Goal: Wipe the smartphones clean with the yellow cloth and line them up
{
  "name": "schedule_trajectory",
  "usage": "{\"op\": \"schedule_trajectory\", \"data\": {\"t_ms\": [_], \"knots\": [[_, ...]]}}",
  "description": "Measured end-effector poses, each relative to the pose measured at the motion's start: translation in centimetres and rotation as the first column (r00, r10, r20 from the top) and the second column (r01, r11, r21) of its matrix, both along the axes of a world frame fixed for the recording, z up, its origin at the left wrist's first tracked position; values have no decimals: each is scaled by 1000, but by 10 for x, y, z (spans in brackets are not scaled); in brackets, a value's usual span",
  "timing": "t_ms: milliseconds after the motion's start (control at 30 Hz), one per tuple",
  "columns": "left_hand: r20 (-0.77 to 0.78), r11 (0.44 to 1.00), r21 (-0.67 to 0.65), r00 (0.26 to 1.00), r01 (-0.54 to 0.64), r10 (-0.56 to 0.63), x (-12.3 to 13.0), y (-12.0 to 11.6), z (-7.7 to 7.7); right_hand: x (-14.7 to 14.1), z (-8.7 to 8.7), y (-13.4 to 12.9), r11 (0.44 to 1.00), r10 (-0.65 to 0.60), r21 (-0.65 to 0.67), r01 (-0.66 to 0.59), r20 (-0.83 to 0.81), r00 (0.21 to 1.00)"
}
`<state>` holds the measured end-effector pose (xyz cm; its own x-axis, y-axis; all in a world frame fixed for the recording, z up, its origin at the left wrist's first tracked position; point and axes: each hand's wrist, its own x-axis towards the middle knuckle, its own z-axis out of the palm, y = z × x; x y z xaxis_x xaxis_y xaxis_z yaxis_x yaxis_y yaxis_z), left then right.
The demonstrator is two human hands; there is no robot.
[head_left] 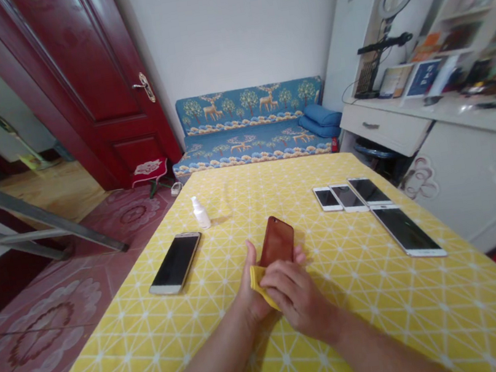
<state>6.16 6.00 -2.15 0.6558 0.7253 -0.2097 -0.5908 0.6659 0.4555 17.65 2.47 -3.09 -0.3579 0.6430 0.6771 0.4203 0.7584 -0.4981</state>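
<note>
nearby, a white spray bottle (201, 213) stands upright beyond the left hand (253, 288).

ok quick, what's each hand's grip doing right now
left hand: closed, holding the phone in a brown case
right hand: closed, pressing a yellow cloth against that phone

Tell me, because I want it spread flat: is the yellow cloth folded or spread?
Bunched, not spread: the yellow cloth shows only as a narrow strip gathered between the left hand and right hand, below the brown-cased phone.
</note>
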Motion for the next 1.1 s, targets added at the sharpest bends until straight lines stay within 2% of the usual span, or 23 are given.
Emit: {"op": "schedule_trajectory", "data": {"t_ms": [67,167,300,367,467,600,800,900,1100], "knots": [[12,999,-10,999,32,-32,0,0,-2,5,-2,7,996,-81,48,81,-9,997],[-49,999,9,998,32,-31,3,-3,-4,23,-3,23,955,-280,66,291,-140,950],[-151,994,39,984,107,-100,7,-9,-6,49,-4,40,873,-478,-22,488,-244,844],[-125,998,12,990,67,-65,8,-9,-6,54,-6,43,854,-514,-63,516,-252,820],[-88,996,-75,995,-56,49,6,-5,-6,48,-9,39,873,-486,-102,476,-244,839],[-48,954,-163,968,-252,247,-1,6,-3,25,-11,27,931,-362,-132,340,-232,903],[160,930,-112,917,-350,365,-10,15,-3,3,-12,16,971,-208,-157,179,-197,958],[168,908,-117,893,-402,417,-9,16,-6,3,-12,14,977,-189,-137,164,-190,964],[115,855,-36,847,-518,519,-4,18,-8,-2,-10,8,980,-188,-96,174,-160,969]]}}
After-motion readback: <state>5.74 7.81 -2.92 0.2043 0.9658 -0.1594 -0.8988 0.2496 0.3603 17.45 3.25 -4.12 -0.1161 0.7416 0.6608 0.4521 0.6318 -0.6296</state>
